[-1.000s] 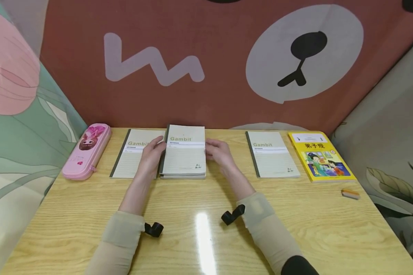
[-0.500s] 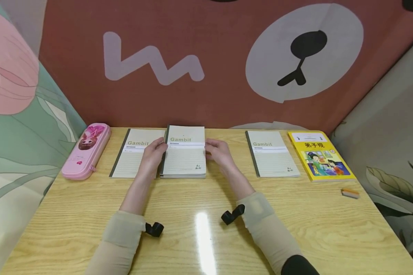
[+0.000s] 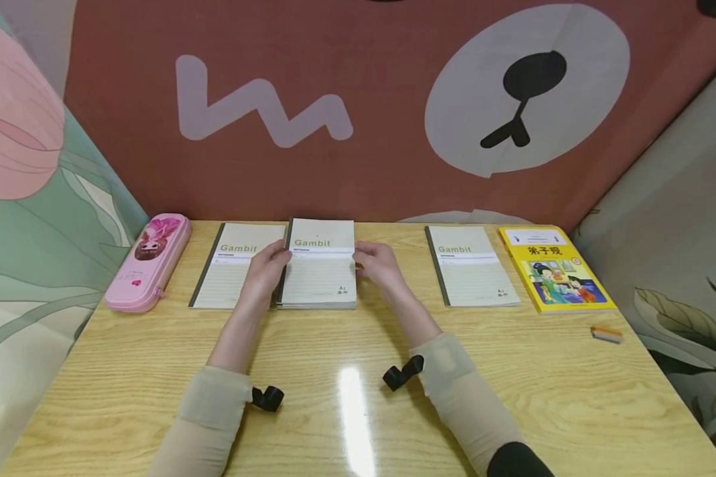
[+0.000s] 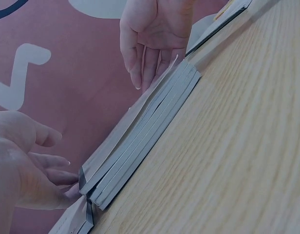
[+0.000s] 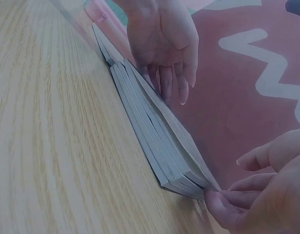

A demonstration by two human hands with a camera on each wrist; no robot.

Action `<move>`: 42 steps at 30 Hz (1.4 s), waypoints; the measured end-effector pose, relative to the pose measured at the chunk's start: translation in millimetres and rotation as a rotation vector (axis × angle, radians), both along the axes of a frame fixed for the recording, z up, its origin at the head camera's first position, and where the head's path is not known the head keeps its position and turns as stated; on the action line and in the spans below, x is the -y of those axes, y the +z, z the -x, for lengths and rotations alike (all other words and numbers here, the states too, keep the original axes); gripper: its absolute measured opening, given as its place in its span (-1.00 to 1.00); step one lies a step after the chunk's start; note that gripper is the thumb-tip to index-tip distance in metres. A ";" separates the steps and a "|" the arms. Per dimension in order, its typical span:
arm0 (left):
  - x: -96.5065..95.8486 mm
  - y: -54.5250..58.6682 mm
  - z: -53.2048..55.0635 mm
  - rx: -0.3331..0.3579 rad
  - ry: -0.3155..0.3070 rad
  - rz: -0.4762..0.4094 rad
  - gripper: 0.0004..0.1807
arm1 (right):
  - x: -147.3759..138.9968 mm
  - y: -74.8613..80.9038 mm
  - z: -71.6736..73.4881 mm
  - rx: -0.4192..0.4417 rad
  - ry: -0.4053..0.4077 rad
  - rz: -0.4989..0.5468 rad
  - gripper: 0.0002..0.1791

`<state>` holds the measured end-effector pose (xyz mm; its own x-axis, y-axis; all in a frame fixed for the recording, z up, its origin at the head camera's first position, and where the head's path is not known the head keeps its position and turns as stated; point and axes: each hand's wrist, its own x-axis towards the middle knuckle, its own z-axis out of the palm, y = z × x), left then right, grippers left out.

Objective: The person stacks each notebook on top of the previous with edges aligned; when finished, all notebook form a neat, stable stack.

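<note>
Several white Gambit notebooks with dark spines lie in a stack [image 3: 323, 275] at the middle of the table. My left hand [image 3: 264, 273] touches the spine side, its wrist over another Gambit notebook [image 3: 223, 265] lying flat to the left. On the opposite side, the fingers of my right hand [image 3: 382, 266] touch the stack's right edge. Both hands have fairly straight, relaxed fingers. The right wrist view shows the top notebook [image 5: 181, 134] bowed up a little, with a thin gap above those below. Its corner meets my right thumb [image 5: 222, 207].
A pink pencil case [image 3: 149, 265] stands at the far left. To the right lie a single Gambit notebook [image 3: 473, 268], a yellow picture-cover book [image 3: 555, 271] and a small orange-and-white eraser-like block [image 3: 606, 334]. A printed cloth wall [image 3: 388, 179] rises behind the wooden table [image 3: 310, 371].
The top notebook has settled slightly lower and sits more evenly over the stack. Both hands stay at its sides with barely any movement.
</note>
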<state>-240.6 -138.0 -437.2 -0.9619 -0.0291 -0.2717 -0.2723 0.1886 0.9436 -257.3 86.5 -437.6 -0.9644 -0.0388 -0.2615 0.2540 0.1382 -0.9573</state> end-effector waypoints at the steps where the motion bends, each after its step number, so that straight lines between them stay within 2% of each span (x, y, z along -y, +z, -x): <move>1: -0.1 0.1 0.1 0.003 0.001 0.001 -0.33 | 0.0 0.4 -0.2 0.001 0.002 -0.002 -0.45; 28: -0.7 2.1 0.7 0.023 -0.035 0.067 -0.34 | 0.6 2.3 -2.6 0.008 0.022 -0.065 -0.44; 35: -0.7 -0.1 2.0 0.038 -0.018 0.034 -0.32 | 0.4 1.8 -3.5 0.012 0.031 -0.082 -0.43; 42: -0.4 -1.0 2.7 0.082 0.003 0.010 -0.20 | -0.3 3.0 -4.4 0.012 0.045 -0.090 -0.42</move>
